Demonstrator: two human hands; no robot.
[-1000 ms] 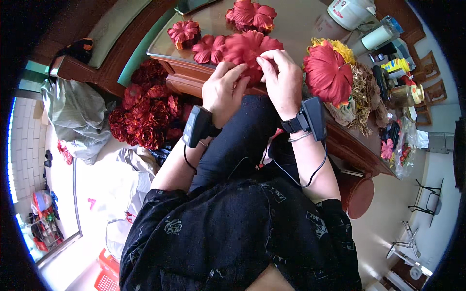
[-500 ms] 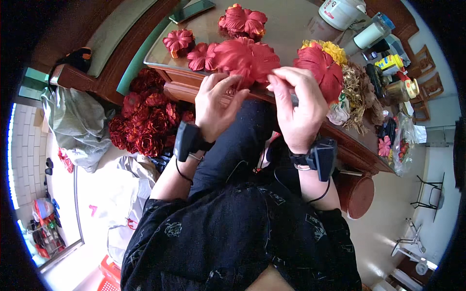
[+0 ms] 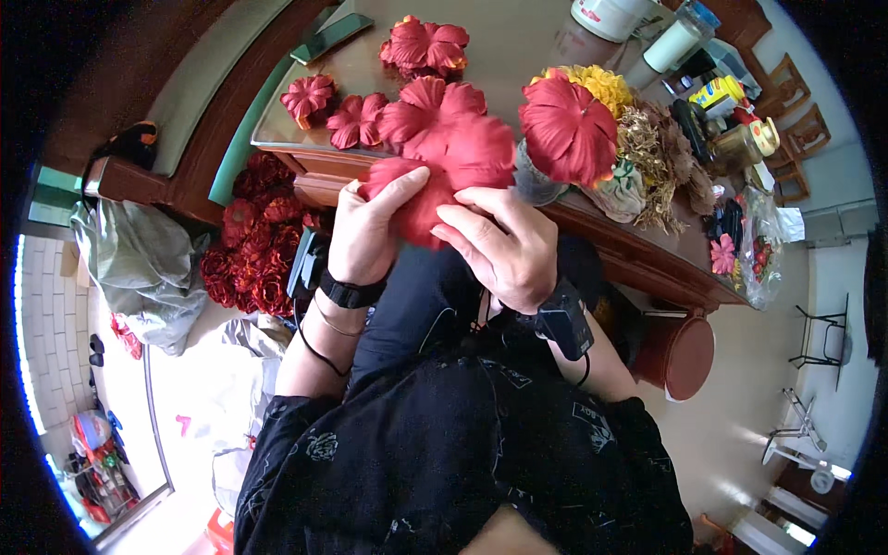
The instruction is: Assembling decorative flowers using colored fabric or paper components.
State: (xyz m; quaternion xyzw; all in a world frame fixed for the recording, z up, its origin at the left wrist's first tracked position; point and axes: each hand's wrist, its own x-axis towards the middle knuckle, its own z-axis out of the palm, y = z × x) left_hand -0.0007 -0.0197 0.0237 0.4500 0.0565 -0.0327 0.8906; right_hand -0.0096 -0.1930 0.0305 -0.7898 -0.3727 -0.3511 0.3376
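A red fabric petal piece (image 3: 472,153), broad and ruffled, is held up just past the table's near edge, partly blurred. My left hand (image 3: 361,236) grips its lower left part, thumb on top and the other fingers beneath. My right hand (image 3: 509,245) has thumb and fingers pinched together at its lower right edge. Directly behind lies another red petal piece (image 3: 430,104), partly covered by the held one. Smaller red petal pieces (image 3: 356,120) sit to the left, and a red flower stack (image 3: 424,46) stands farther back. To the right, a large red bloom (image 3: 567,129) tops a grey holder (image 3: 539,176).
Yellow flowers (image 3: 597,88) and dried brown ones (image 3: 647,166) crowd the table's right side, near jars (image 3: 680,42) and a white pot (image 3: 610,17). Dark red flowers (image 3: 264,240) are heaped left of the table. A phone-like slab (image 3: 331,39) lies at the far left.
Both hands have come closer to me, with the red petal piece now between them. My left hand has closed on it; before, its fingers were spread. The view has shifted slightly.
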